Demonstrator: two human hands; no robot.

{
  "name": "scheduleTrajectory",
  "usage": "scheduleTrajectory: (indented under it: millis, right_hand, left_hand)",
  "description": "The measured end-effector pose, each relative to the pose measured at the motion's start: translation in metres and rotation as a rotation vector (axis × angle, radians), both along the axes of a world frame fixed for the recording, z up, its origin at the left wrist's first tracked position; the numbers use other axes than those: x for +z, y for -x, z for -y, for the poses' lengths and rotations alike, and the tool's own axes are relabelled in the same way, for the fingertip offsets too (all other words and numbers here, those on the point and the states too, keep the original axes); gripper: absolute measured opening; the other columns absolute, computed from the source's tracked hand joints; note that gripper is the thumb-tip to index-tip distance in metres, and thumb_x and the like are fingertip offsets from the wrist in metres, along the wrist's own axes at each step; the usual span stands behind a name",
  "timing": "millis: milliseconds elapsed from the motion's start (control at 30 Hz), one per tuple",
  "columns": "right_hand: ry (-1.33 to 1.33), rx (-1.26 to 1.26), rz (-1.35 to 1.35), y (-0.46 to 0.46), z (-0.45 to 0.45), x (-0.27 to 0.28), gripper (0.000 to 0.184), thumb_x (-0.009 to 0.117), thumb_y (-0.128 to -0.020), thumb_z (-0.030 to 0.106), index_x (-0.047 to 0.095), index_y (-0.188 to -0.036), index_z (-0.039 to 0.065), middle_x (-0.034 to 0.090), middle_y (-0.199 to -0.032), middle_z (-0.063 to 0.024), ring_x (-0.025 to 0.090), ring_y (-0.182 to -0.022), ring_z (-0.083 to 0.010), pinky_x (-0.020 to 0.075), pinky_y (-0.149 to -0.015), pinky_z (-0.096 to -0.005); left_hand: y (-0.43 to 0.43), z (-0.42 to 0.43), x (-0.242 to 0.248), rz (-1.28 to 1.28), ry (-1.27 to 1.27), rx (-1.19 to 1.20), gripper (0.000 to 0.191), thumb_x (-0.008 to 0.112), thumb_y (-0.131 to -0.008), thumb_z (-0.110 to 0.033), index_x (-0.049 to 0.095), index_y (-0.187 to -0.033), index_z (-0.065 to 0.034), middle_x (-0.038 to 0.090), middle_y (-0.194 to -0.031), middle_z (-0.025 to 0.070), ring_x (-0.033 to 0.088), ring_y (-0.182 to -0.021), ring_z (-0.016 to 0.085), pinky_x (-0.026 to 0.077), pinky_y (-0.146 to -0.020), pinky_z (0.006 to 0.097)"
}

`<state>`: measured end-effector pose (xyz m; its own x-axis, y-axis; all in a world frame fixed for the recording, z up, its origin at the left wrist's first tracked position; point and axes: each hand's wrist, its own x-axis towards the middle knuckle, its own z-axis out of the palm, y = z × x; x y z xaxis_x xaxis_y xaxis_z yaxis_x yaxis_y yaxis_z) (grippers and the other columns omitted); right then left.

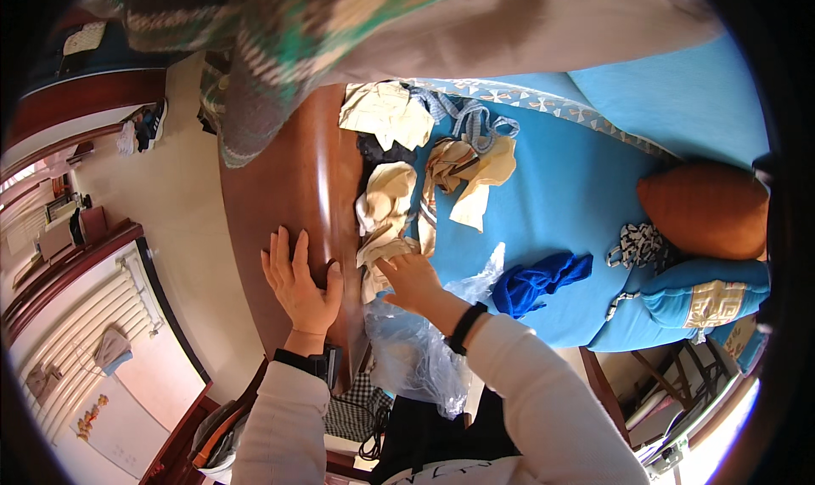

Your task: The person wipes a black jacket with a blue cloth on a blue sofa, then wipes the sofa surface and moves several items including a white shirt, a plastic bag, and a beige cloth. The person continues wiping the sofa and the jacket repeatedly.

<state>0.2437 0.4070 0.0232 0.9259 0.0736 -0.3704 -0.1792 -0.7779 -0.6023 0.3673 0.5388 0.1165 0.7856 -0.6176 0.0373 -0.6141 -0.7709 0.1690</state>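
Note:
Fingers apart, my left hand [302, 288] is over the polished wooden armrest [280, 192] of a sofa and holds nothing. My right hand [414, 284] reaches onto a crumpled beige cloth [385, 246] beside the armrest; its fingertips touch the fabric, and whether they grip it is hidden. Further up lie another beige cloth [389, 189], a cream cloth [388, 112] and a striped brown cloth [449, 163] with a pale yellow cloth [487, 179]. Below my right wrist spreads a clear plastic bag [414, 351]. A royal-blue cloth [535, 284] rests to its right.
Blurred plaid fabric [280, 58] covers the top of the view. On the blue sofa seat [554, 198] are a blue-grey strip of cloth [477, 119], a black-and-white cloth [637, 243], an orange cushion [707, 210] and a blue cushion [662, 300]. A radiator [95, 313] stands at the left.

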Motion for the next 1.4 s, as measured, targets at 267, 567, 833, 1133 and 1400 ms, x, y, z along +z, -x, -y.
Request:
scheduleTrajectory:
  millis: [267, 567, 833, 1133, 1400]
  right_hand:
    - [0.242, -0.715, 0.281, 0.004, 0.123, 0.023, 0.064, 0.080, -0.075, 0.026, 0.051, -0.131, 0.011, 0.058, -0.112, -0.0128, 0.060, -0.098, -0.0314, 0.0506, -0.080, -0.0441]
    - [-0.339, -1.211, 0.269, 0.024, 0.135, -0.023, 0.023, 0.058, -0.086, 0.004, 0.064, -0.108, 0.002, 0.064, -0.084, -0.0109, 0.059, -0.074, -0.0288, 0.0484, -0.072, -0.0362]
    - [-0.350, -0.412, -0.085, 0.021, 0.007, 0.047, 0.022, 0.062, -0.088, 0.022, 0.064, -0.109, 0.015, 0.067, -0.096, -0.0077, 0.066, -0.082, -0.0256, 0.0519, -0.070, -0.0401]
    - [0.126, -0.392, 0.158, 0.004, 0.030, 0.003, 0.095, 0.077, -0.076, 0.038, 0.024, -0.150, 0.011, 0.050, -0.129, -0.0121, 0.042, -0.129, -0.0296, 0.0292, -0.110, -0.0510]
    - [0.023, 0.118, -0.366, 0.018, 0.052, 0.016, 0.046, 0.068, -0.082, 0.028, 0.057, -0.122, 0.009, 0.053, -0.120, -0.0076, 0.049, -0.118, -0.0272, 0.0394, -0.101, -0.0448]
  left_hand:
    - [0.000, 0.000, 0.000, -0.006, 0.009, 0.011, 0.060, 0.063, -0.082, -0.029, 0.048, -0.136, -0.0080, 0.038, -0.146, 0.0192, 0.033, -0.137, 0.038, 0.020, -0.113, 0.0578]
    - [0.000, -0.001, -0.002, 0.003, 0.024, 0.013, 0.058, 0.063, -0.082, -0.028, 0.048, -0.136, -0.0096, 0.039, -0.146, 0.0179, 0.033, -0.137, 0.036, 0.019, -0.113, 0.0574]
    - [0.000, 0.002, 0.001, -0.011, 0.019, 0.020, 0.060, 0.064, -0.081, -0.026, 0.048, -0.136, -0.0092, 0.039, -0.146, 0.0182, 0.034, -0.137, 0.037, 0.020, -0.114, 0.0560]
    - [0.000, 0.000, 0.000, -0.023, 0.047, 0.027, 0.059, 0.064, -0.081, -0.027, 0.049, -0.136, -0.0109, 0.040, -0.145, 0.0172, 0.034, -0.137, 0.035, 0.019, -0.114, 0.0563]
    - [0.000, 0.000, -0.003, -0.009, 0.073, 0.031, 0.059, 0.065, -0.080, -0.027, 0.050, -0.135, -0.0128, 0.041, -0.145, 0.0168, 0.034, -0.137, 0.034, 0.020, -0.114, 0.0559]
